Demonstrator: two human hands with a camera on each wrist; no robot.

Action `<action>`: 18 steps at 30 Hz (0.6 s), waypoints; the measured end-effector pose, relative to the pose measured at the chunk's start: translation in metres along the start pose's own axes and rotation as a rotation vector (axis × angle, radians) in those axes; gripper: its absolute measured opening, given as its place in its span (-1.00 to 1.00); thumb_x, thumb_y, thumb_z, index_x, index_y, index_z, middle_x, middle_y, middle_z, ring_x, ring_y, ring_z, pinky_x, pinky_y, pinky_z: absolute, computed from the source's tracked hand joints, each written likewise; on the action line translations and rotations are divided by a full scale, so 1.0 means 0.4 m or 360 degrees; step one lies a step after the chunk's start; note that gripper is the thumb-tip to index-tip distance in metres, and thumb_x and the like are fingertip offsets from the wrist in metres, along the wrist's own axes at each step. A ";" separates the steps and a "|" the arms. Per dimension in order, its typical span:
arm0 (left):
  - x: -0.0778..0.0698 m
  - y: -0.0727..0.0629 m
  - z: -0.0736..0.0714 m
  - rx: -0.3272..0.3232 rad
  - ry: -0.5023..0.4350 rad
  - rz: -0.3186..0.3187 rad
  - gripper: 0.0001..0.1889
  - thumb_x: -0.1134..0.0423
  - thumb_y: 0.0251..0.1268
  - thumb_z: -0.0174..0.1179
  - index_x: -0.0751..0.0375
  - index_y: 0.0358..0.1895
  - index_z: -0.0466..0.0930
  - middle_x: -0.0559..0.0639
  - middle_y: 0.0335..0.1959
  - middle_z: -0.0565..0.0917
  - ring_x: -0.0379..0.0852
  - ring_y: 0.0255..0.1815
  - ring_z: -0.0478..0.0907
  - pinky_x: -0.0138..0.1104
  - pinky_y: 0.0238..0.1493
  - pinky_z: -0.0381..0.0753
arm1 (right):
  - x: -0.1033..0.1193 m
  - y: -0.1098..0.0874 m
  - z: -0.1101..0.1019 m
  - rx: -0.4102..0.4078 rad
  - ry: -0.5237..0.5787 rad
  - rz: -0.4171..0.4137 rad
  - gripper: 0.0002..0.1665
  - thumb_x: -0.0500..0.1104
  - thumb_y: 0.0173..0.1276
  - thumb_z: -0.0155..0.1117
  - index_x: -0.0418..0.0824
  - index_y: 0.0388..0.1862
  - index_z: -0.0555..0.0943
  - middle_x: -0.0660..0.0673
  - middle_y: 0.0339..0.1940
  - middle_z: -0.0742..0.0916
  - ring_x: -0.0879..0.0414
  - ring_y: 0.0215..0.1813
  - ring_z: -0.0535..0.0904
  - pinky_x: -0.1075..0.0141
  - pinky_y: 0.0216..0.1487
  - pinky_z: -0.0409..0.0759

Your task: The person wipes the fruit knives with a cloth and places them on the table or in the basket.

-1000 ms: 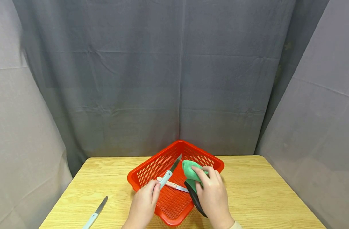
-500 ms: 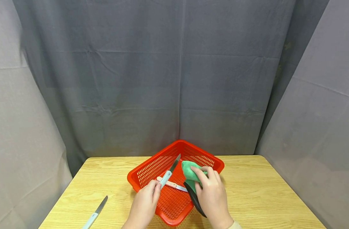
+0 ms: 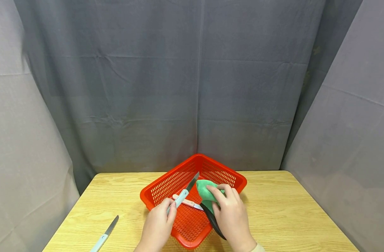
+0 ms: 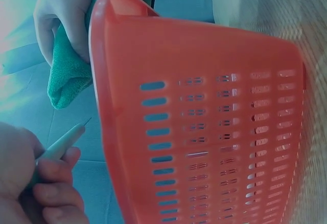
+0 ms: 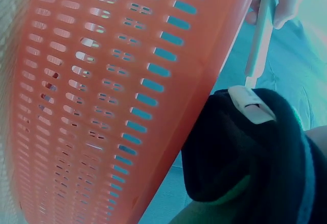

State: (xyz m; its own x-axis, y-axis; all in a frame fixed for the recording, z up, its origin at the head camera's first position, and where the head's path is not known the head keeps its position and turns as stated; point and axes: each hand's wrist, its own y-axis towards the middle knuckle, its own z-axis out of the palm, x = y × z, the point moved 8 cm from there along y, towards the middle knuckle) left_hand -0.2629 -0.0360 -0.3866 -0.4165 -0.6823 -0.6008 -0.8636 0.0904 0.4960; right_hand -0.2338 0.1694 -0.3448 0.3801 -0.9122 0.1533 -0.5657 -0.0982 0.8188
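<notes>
My left hand [image 3: 158,222] grips the pale blue handle of a knife [image 3: 182,198], its blade slanting up and away over the red basket. In the left wrist view the fingers [image 4: 56,193] curl round that handle. My right hand [image 3: 232,213] pinches a bunched green cloth [image 3: 205,190] with a black edge, close to the right of the blade. The cloth's dark side [image 5: 235,147] hangs beside the basket rim in the right wrist view. Under the held knife, a knife with a pale pink handle [image 3: 188,202] lies in the basket, its blade tip hidden by the cloth.
The red plastic basket [image 3: 192,244] with slotted walls stands cornerwise on the wooden table [image 3: 293,210]. Another knife with a pale blue handle [image 3: 105,235] lies on the table at the left, blade pointing away. Grey curtains [image 3: 148,87] enclose the back and sides.
My right hand has shifted slightly left with the cloth, bringing it nearer the held blade. The left hand and knife have hardly moved.
</notes>
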 end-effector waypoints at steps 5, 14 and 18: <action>0.000 0.001 -0.003 -0.0011 -0.0007 -0.0016 -0.88 0.25 0.51 0.15 0.10 -0.25 0.65 -0.25 -0.64 0.36 -0.39 -0.65 0.18 -0.46 -0.58 0.26 | 0.004 -0.002 0.005 0.0035 -0.0002 -0.0021 -0.32 -0.44 -0.15 0.65 0.02 0.01 0.76 -0.08 -0.15 0.68 0.00 -0.22 0.60 0.18 -0.24 0.69; -0.003 0.000 -0.006 -0.0049 0.0009 0.0003 -0.83 0.26 0.44 0.21 -0.01 -0.39 0.58 -0.28 -0.66 0.32 -0.37 -0.65 0.20 -0.46 -0.55 0.25 | 0.018 -0.007 0.015 0.0090 0.0033 -0.0086 -0.33 -0.41 -0.10 0.64 0.07 0.03 0.76 -0.04 -0.13 0.68 0.03 -0.19 0.62 0.21 -0.26 0.69; -0.011 0.000 -0.005 -0.0017 0.0001 0.0046 -0.82 0.26 0.43 0.22 -0.02 -0.40 0.57 -0.30 -0.67 0.29 -0.39 -0.65 0.18 -0.47 -0.57 0.23 | 0.021 -0.008 0.018 0.0094 0.0039 -0.0108 -0.31 -0.40 -0.13 0.67 0.09 0.02 0.76 -0.02 -0.13 0.68 0.06 -0.19 0.61 0.22 -0.26 0.68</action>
State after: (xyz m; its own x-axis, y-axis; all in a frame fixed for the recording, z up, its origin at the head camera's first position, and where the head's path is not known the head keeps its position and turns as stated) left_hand -0.2602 -0.0345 -0.3826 -0.4410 -0.6800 -0.5858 -0.8481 0.1023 0.5199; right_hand -0.2342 0.1591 -0.3502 0.4363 -0.8928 0.1123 -0.5799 -0.1835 0.7938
